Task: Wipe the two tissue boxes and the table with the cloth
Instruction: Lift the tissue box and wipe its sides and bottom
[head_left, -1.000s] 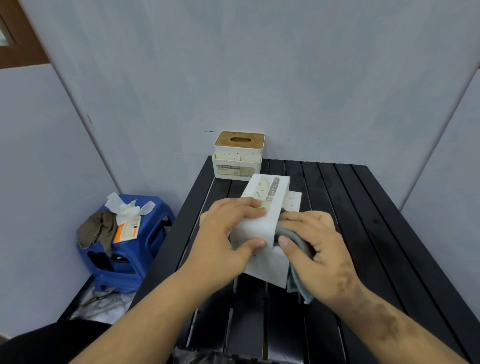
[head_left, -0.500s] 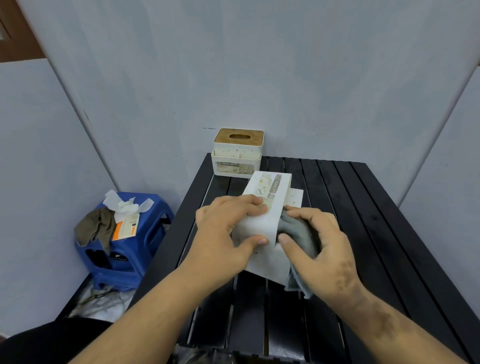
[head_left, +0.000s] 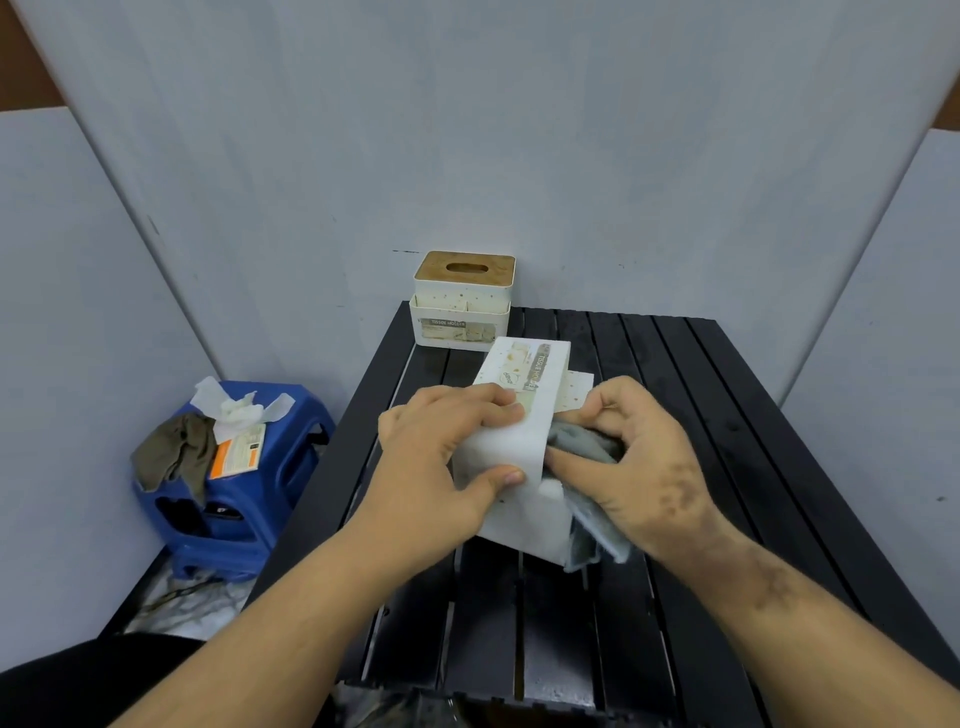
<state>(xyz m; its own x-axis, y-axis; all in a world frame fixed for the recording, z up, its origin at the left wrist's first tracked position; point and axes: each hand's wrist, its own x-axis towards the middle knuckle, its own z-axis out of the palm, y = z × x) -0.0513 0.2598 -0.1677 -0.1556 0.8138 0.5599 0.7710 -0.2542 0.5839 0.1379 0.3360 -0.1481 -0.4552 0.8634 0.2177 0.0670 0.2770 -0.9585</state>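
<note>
A white tissue box (head_left: 524, 395) lies tipped on its side on the black slatted table (head_left: 727, 415). My left hand (head_left: 441, 457) grips it from the left, fingers over its upper face and thumb on its near side. My right hand (head_left: 639, 457) presses a grey cloth (head_left: 587, 452) against the box's right side; the cloth's loose end hangs down to the table. A second white tissue box with a wooden lid (head_left: 462, 301) stands upright at the table's far left corner, against the wall.
A blue plastic stool (head_left: 234, 499) stands left of the table, carrying crumpled white tissues, an orange packet and a brown rag. Grey walls close in at the back and both sides. The table's right half is bare slats.
My right hand with the cloth has slid away from me along the box's right side. My left hand keeps its grip on the box.
</note>
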